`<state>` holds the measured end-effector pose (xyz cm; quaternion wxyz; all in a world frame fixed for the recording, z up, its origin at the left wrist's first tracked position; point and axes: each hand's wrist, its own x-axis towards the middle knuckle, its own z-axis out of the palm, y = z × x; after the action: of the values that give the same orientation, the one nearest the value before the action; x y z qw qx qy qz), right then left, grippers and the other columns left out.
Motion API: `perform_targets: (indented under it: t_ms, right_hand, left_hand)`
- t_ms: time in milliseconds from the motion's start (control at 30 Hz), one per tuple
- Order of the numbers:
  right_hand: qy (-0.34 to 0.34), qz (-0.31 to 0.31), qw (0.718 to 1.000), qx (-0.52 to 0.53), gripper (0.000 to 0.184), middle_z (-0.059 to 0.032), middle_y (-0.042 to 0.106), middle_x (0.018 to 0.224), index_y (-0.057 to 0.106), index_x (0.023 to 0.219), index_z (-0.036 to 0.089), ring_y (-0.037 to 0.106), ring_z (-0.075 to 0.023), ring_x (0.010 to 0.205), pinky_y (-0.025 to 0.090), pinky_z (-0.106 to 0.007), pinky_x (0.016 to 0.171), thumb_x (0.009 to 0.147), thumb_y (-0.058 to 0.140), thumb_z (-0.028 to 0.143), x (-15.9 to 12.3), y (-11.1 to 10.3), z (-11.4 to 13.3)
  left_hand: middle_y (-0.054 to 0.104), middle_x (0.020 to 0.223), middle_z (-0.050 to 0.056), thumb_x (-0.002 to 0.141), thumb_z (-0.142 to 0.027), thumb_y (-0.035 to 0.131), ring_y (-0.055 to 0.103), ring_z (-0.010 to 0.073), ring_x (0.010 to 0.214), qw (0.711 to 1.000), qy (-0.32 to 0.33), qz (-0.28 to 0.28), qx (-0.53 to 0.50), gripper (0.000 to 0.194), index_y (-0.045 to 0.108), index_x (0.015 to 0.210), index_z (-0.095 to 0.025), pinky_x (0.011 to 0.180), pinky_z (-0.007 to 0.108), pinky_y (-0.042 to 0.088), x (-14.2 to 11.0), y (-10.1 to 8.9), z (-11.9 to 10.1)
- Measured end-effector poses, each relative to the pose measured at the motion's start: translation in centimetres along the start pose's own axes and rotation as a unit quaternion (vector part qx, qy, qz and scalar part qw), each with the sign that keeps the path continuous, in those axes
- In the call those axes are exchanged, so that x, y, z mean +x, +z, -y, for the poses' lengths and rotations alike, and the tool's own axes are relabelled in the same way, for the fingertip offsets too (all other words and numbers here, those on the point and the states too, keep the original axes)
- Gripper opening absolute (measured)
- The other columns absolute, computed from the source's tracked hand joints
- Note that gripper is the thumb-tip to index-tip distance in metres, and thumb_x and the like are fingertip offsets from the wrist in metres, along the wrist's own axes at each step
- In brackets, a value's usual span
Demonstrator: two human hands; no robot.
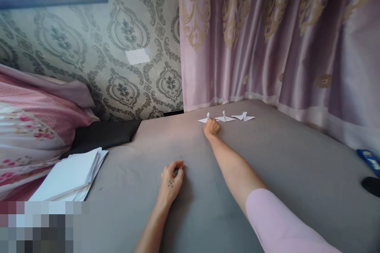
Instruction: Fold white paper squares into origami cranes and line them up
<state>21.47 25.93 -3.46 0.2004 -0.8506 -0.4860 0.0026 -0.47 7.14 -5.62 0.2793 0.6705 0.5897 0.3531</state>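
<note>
The right hand (211, 127) is reaching far forward across a grey sheet (130, 189), and its fingers are curling in at the left paper figure (204, 120). The back of the hand is hiding the fingertips, so I cannot tell whether they are gripping the paper or only touching it. That folded white figure is lying flat at its base, with a narrow point standing up.

The middle paper figure (225, 118) is sitting just to the right of it, also pointing upward, and the right paper figure (244, 117) is resting beyond that with its wings spreading sideways. The three are forming a row near the far edge of the sheet, in front of a lilac curtain (234, 63) with gold patterns.

The left hand (172, 178) is resting nearer the camera, well apart from the row; its fingers are bending loosely, leaving a narrow gap to the thumb.

Off to the left, a stack of white paper (69, 172) is lying at a slant beside a dark cushion (107, 133). A floral pink cloth (26, 138) is draping behind the stack. At the right edge, a blue packet (368, 161) is lying near a black object (371, 186).
</note>
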Motion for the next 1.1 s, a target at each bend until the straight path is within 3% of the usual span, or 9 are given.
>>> perform_targets:
  t_ms: [333,633,833,967,1100]
  right_hand:
    - [-0.013,-0.012,0.999,0.038,0.035,-0.0095,0.058,0.122,0.057,0.121,0.017,0.060,-0.0210,0.104,0.052,-0.043,0.087,0.091,0.057,0.036,-1.2,-0.5,-1.0]
    - [-0.149,0.084,0.981,0.094,0.033,-0.0088,0.058,0.122,0.057,0.120,0.019,0.060,-0.0201,0.103,0.052,-0.041,0.086,0.092,0.056,0.036,-7.6,-2.1,-6.8]
    - [-0.258,0.119,0.948,0.146,0.033,-0.0088,0.059,0.121,0.057,0.120,0.018,0.060,-0.0200,0.101,0.052,-0.042,0.086,0.092,0.056,0.036,-10.6,-3.2,-10.6]
    - [-0.291,0.105,0.935,0.172,0.033,-0.0088,0.059,0.122,0.057,0.120,0.018,0.060,-0.0201,0.102,0.052,-0.042,0.086,0.092,0.056,0.036,-10.9,-3.5,-11.0]
    - [-0.300,0.089,0.933,0.179,0.033,-0.0089,0.058,0.122,0.057,0.120,0.018,0.060,-0.0202,0.102,0.052,-0.042,0.086,0.092,0.056,0.036,-11.4,-3.7,-10.8]
  left_hand:
    - [0.074,0.099,0.006,0.081,-0.023,0.045,0.063,0.0223,0.098,1.000,0.006,0.010,0.013,0.030,0.066,0.103,-0.018,0.095,0.040,0.045,0.2,-0.1,0.1]
    - [0.073,0.103,0.007,0.084,-0.020,0.045,0.064,0.0212,0.101,0.997,0.022,0.032,0.064,0.030,0.068,0.105,-0.017,0.095,0.037,0.047,-0.2,-0.8,-0.8]
    - [0.070,0.114,0.009,0.081,-0.013,0.046,0.061,0.0232,0.111,0.985,0.123,0.049,0.113,0.030,0.068,0.101,-0.018,0.101,0.041,0.045,-2.1,-1.0,-0.3]
    - [0.065,0.122,0.013,0.084,-0.014,0.044,0.059,0.0250,0.116,0.955,0.232,0.064,0.172,0.033,0.066,0.109,-0.016,0.102,0.044,0.047,-4.0,-0.9,0.2]
    - [0.063,0.126,0.013,0.093,-0.024,0.036,0.059,0.0254,0.117,0.945,0.254,0.070,0.196,0.036,0.064,0.115,-0.017,0.100,0.045,0.049,-7.2,-2.1,0.7]
